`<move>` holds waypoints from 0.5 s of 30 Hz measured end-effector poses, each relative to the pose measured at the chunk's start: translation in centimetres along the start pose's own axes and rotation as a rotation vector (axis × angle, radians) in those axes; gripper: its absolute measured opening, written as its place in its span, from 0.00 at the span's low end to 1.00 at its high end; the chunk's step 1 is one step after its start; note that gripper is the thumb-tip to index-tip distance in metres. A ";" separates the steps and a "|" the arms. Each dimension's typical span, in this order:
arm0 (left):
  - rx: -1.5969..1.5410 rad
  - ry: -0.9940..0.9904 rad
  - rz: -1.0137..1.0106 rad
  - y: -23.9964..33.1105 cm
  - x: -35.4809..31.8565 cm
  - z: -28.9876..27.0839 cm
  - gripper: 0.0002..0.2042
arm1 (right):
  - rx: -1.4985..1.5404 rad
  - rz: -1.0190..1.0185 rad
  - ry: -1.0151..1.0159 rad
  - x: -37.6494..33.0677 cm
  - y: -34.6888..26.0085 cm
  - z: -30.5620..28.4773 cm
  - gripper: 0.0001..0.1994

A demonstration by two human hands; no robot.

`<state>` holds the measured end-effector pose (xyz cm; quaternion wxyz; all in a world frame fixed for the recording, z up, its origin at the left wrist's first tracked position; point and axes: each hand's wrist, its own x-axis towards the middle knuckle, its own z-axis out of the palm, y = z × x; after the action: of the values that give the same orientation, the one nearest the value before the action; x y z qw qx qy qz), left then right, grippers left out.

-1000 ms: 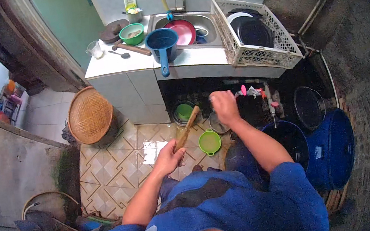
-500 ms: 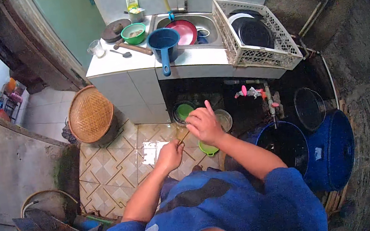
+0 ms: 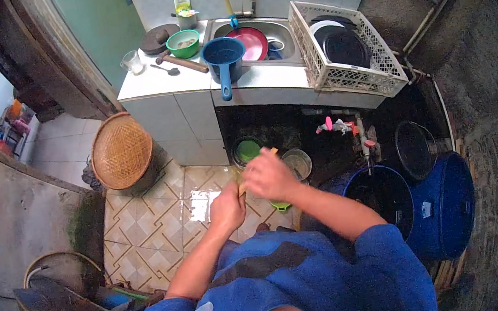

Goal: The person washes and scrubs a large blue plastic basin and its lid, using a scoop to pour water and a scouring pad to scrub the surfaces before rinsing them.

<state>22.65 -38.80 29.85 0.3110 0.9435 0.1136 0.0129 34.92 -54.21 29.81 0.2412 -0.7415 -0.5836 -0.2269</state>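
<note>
My two hands meet in front of my body, above the tiled floor. My left hand (image 3: 227, 211) is closed around a slim yellowish piece (image 3: 241, 186), too small to name. My right hand (image 3: 269, 177) presses up against it with its fingers curled, somewhat blurred. A small orange tip (image 3: 274, 151) pokes out beyond the right fingers; what it belongs to is hidden. Under the hands are a dark bowl with a green one (image 3: 247, 150) inside it, a see-through or metal bowl (image 3: 297, 164), and a lime-green container (image 3: 280, 206) mostly covered by my right forearm.
Ahead stands a counter with a blue dipper (image 3: 223, 57), a green bowl (image 3: 184, 45), a sink (image 3: 220, 30) holding a red basin, and a white crate (image 3: 349, 78) of dishes. Blue drums (image 3: 444, 207) stand right, below a tap (image 3: 367, 151). A woven tray (image 3: 122, 151) is at left.
My right hand has moved left and down, from apart with a finger raised to curled against my left hand. The left hand has risen slightly.
</note>
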 end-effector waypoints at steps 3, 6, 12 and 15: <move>0.052 0.028 0.029 -0.9 -0.7 -0.2 0.12 | 0.093 0.469 -0.062 -1.3 4.4 -0.4 0.08; 0.094 0.047 0.011 -0.9 -0.6 -1.2 0.14 | 0.111 0.755 0.054 -2.4 6.5 -2.1 0.08; 0.073 0.108 0.110 -0.3 0.0 -0.7 0.15 | 0.202 0.284 0.147 0.9 -0.5 -2.1 0.10; 0.040 0.141 0.215 0.1 0.0 -0.2 0.13 | 0.143 0.114 0.113 1.4 -3.0 -0.9 0.10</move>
<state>22.63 -38.73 30.05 0.2801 0.9530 0.0336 0.1102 32.24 -53.14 31.65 0.3387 -0.7404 -0.5405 -0.2121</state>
